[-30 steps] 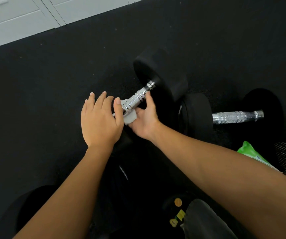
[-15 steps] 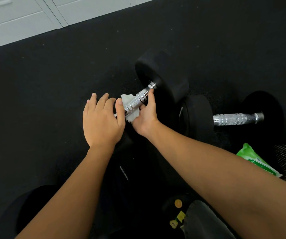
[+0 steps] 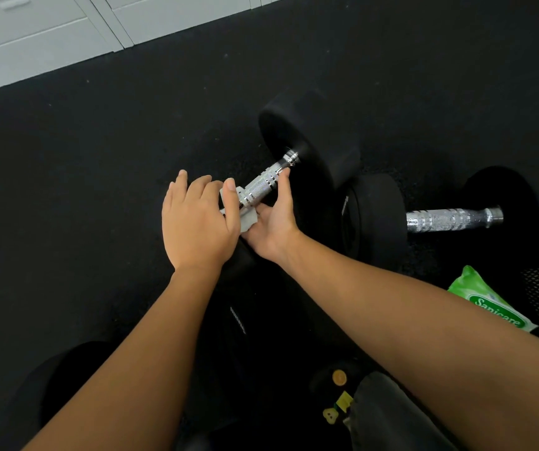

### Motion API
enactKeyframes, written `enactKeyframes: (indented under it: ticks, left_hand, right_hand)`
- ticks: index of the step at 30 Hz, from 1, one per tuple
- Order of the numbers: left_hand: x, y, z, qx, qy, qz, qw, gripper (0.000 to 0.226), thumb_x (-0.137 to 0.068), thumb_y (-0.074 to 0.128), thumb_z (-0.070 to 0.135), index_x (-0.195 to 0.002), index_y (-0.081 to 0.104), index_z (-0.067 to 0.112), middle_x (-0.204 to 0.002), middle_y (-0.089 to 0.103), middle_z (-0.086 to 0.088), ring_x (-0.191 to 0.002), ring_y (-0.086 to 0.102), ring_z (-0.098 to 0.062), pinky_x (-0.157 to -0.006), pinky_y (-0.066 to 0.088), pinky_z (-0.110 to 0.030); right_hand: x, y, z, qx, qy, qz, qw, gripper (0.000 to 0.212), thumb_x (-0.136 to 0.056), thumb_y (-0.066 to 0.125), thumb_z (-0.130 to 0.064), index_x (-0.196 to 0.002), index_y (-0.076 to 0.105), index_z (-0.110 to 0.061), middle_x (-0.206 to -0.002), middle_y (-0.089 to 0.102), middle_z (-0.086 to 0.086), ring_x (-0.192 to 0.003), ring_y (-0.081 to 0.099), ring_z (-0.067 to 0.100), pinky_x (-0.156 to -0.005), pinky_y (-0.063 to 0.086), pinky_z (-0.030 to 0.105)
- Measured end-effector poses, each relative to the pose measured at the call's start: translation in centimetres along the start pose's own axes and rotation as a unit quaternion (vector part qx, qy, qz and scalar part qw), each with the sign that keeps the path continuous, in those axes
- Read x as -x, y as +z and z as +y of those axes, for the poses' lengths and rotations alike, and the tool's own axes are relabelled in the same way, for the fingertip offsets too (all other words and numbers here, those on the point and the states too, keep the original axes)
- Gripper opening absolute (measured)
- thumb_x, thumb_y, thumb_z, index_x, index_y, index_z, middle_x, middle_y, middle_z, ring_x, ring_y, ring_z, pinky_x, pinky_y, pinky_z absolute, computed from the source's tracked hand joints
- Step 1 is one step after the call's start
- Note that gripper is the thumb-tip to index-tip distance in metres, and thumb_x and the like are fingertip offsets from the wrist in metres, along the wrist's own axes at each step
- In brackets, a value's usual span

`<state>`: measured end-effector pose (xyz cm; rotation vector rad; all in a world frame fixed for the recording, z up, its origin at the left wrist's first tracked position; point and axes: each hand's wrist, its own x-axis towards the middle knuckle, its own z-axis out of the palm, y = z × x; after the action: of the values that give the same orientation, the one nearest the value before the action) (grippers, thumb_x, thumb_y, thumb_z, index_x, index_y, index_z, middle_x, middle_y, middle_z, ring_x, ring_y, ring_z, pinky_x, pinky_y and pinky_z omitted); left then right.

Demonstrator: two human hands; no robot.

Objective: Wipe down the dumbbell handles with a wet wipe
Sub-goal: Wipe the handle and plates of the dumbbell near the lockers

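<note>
Black rubber gym floor (image 3: 99, 190), seen from above, with 2 black-headed dumbbells lying on it. The nearer dumbbell's knurled chrome handle (image 3: 261, 185) sits at centre, and the second dumbbell (image 3: 450, 219) lies to its right. The left hand (image 3: 199, 226) lies flat, fingers straight, over the handle's near end. The right hand (image 3: 273, 222) grasps a small white wet wipe (image 3: 248, 222) against that handle. A green wipe packet (image 3: 489, 304) lies far right.

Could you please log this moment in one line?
left hand flat against wipe | right hand holds wipe on handle | second handle untouched
</note>
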<state>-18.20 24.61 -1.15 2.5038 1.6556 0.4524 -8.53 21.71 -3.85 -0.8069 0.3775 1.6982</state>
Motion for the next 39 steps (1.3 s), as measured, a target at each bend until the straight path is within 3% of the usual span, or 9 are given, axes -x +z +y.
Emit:
enactKeyframes:
  ticks: [7,13,17,20,24,29,33,37,39]
  left_hand:
    - [0.1,0.0,0.1,-0.003,0.000,0.003,1.000,0.058,-0.096,0.022,0.038,-0.094,0.071,0.007,-0.104,0.071,-0.008,-0.124,0.049,-0.038,-0.105,0.035,-0.046]
    - [0.1,-0.1,0.2,0.000,0.000,-0.001,1.000,0.059,-0.096,0.021,0.038,-0.097,0.071,0.007,-0.105,0.071,-0.008,-0.126,0.048,-0.037,-0.106,0.034,-0.045]
    - [0.0,-0.1,0.1,0.000,-0.003,-0.001,1.000,0.062,-0.095,0.018,0.040,-0.098,0.070,0.007,-0.106,0.070,-0.008,-0.127,0.047,-0.036,-0.106,0.033,-0.045]
    - [0.0,-0.1,0.1,0.000,-0.002,-0.002,1.000,0.062,-0.095,0.018,0.040,-0.099,0.070,0.007,-0.105,0.070,-0.008,-0.126,0.047,-0.037,-0.106,0.033,-0.045]
    - [0.0,-0.1,0.1,-0.005,-0.001,-0.006,1.000,0.062,-0.095,0.017,0.040,-0.098,0.070,0.008,-0.104,0.071,-0.007,-0.127,0.047,-0.036,-0.107,0.032,-0.044]
    - [0.0,-0.1,0.1,-0.005,0.001,-0.006,1.000,0.063,-0.096,0.017,0.040,-0.097,0.071,0.009,-0.103,0.071,-0.006,-0.126,0.048,-0.035,-0.106,0.033,-0.044]
    - [0.1,-0.1,0.2,-0.003,-0.003,-0.001,1.000,0.061,-0.096,0.018,0.039,-0.096,0.071,0.008,-0.101,0.072,-0.007,-0.126,0.048,-0.035,-0.106,0.033,-0.044]
    - [0.1,-0.1,0.3,-0.004,-0.004,0.001,1.000,0.060,-0.096,0.019,0.038,-0.094,0.071,0.008,-0.100,0.072,-0.008,-0.126,0.048,-0.036,-0.105,0.034,-0.044]
    - [0.2,-0.1,0.3,-0.006,-0.004,-0.004,1.000,0.061,-0.096,0.019,0.038,-0.094,0.071,0.008,-0.100,0.072,-0.008,-0.127,0.047,-0.036,-0.105,0.034,-0.044]
  right_hand:
    - [-0.2,-1.2,0.0,-0.002,-0.006,0.040,0.999,0.102,-0.073,0.031,-0.085,-0.122,0.056,0.001,-0.126,0.060,0.020,-0.116,0.058,0.032,-0.100,0.046,0.040]
    - [-2.4,0.3,-1.5,-0.066,-0.036,0.019,0.997,0.112,-0.061,0.032,-0.093,-0.130,0.051,-0.007,-0.137,0.051,0.011,-0.127,0.048,0.031,-0.111,0.033,0.046]
    - [-2.8,0.5,-1.6,-0.110,-0.054,0.036,0.992,0.097,-0.065,0.044,-0.085,-0.123,0.055,-0.009,-0.127,0.057,0.009,-0.119,0.056,0.029,-0.104,0.040,0.047]
    - [-2.2,0.6,-1.1,-0.080,-0.050,0.021,0.995,0.077,-0.072,0.047,-0.075,-0.113,0.056,-0.011,-0.114,0.055,0.011,-0.111,0.056,0.028,-0.104,0.041,0.043]
    - [-1.5,0.1,-0.3,-0.049,-0.031,-0.023,0.998,0.094,-0.077,0.039,-0.077,-0.134,0.046,-0.002,-0.117,0.054,0.014,-0.121,0.053,0.029,-0.109,0.037,0.041]
    - [-1.3,-0.6,-0.6,-0.009,-0.006,-0.038,0.999,0.097,-0.075,0.040,-0.077,-0.132,0.046,0.002,-0.135,0.050,0.012,-0.123,0.048,0.030,-0.117,0.024,0.038]
    - [-0.8,-1.9,-1.3,-0.019,-0.031,0.021,0.999,0.076,-0.079,0.049,-0.055,-0.122,0.052,0.008,-0.111,0.056,0.019,-0.104,0.053,0.029,-0.095,0.042,0.033]
    - [-0.5,-2.1,-2.4,-0.059,-0.076,0.041,0.995,0.060,-0.081,0.047,-0.042,-0.115,0.054,0.007,-0.095,0.060,0.016,-0.087,0.058,0.026,-0.088,0.046,0.032]
    - [-0.9,-1.4,-3.3,-0.054,-0.100,0.054,0.992,0.055,-0.082,0.044,-0.039,-0.113,0.055,0.005,-0.098,0.058,0.016,-0.092,0.055,0.026,-0.096,0.042,0.033]
